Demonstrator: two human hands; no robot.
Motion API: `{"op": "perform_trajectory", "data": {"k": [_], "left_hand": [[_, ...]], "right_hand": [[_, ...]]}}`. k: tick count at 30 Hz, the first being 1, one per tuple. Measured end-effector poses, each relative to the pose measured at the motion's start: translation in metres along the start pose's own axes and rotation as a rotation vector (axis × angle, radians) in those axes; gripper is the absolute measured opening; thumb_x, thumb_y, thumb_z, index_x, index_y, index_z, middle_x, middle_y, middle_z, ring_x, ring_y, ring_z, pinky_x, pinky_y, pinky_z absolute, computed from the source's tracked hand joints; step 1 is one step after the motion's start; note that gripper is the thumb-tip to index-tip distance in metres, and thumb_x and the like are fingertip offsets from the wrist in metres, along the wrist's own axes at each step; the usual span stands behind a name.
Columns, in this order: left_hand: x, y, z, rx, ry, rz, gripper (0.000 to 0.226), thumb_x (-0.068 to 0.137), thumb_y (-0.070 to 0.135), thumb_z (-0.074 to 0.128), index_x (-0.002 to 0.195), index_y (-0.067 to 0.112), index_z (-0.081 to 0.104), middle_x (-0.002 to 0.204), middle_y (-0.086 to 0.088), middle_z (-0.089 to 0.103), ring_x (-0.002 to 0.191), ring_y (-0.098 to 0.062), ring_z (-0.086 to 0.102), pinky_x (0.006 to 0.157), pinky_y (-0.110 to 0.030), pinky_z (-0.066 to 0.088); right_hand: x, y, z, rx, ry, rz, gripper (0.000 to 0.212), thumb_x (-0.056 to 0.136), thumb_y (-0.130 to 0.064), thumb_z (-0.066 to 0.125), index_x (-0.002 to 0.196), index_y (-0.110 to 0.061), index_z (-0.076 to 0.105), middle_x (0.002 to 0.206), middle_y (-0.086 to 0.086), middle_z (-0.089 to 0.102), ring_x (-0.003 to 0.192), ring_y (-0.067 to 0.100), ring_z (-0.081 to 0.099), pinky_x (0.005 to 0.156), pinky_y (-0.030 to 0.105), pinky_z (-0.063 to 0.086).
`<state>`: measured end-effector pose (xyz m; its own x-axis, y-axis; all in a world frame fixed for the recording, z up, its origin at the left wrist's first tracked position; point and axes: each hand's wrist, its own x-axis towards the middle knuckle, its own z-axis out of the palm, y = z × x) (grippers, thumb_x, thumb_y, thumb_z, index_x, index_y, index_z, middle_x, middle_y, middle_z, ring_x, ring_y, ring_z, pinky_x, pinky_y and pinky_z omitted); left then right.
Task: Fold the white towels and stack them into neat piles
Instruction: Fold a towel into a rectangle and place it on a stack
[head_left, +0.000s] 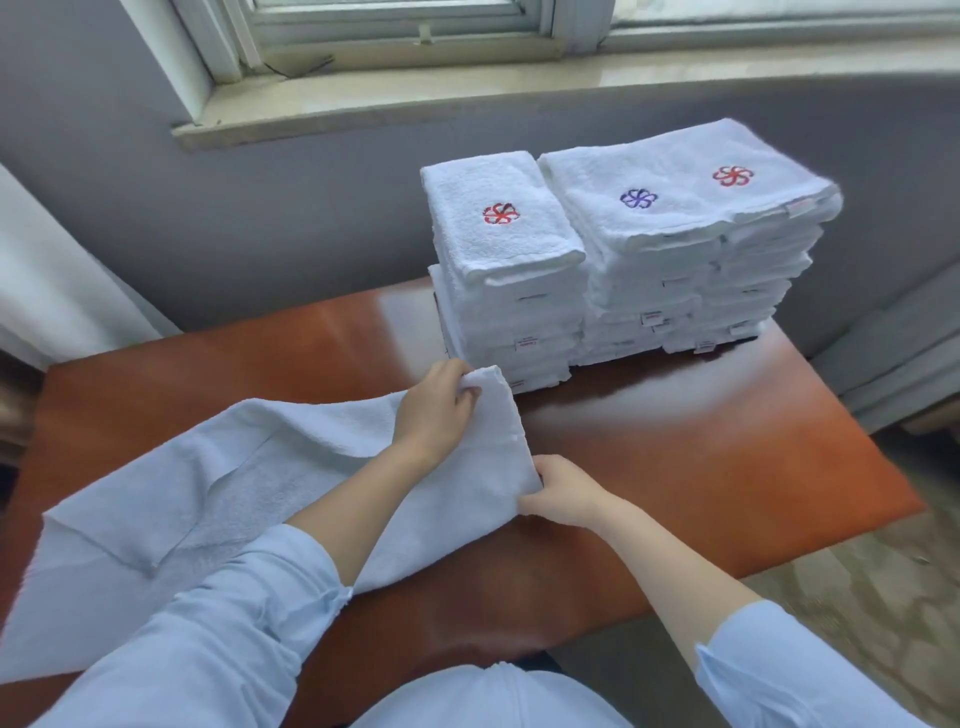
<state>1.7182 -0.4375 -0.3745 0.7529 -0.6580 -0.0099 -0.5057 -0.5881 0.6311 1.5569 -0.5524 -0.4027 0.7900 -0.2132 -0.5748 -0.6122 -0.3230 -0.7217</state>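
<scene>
On counter (675, 441), front left: white towel (156, 519), partly folded. Judged soft, light, limp; best taken at corners. Pinched at far right corner by left hand (436, 410), near corner by right hand (561, 493).

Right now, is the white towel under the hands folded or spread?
Mostly spread: the white terry towel lies across the brown wooden table, only its right end lifted, pinched by left hand and right hand.

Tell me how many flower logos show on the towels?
3: a red logo atop the left pile; a purple logo and a second red logo atop the right pile. Others may be hidden in folds.
</scene>
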Motion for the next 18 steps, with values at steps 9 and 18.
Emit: {"op": "perform_trajectory", "data": {"k": [9,18], "left_hand": [[-0.006,0.007,0.014,-0.162,-0.191,-0.013,0.033,0.099,0.017,0.051,0.13,0.026,0.05,0.137,0.005,0.048,0.109,-0.012,0.058,0.09,-0.035,0.048],[-0.053,-0.008,0.047,0.017,-0.52,0.027,0.032,0.1,0.025,0.048,0.129,0.034,0.056,0.139,0.01,0.048,0.113,-0.01,0.057,0.091,-0.028,0.047]], "right_hand": [[-0.025,0.013,-0.014,0.359,0.063,0.246,0.022,0.083,-0.01,0.047,0.103,-0.005,0.056,0.059,0.004,0.055,0.047,0.023,0.061,0.055,0.033,0.057],[-0.042,0.051,-0.006,-0.249,0.462,0.41,0.064,0.084,-0.018,0.058,0.142,-0.018,0.032,0.134,0.008,0.049,0.123,0.03,0.049,0.091,0.041,0.044]]}}
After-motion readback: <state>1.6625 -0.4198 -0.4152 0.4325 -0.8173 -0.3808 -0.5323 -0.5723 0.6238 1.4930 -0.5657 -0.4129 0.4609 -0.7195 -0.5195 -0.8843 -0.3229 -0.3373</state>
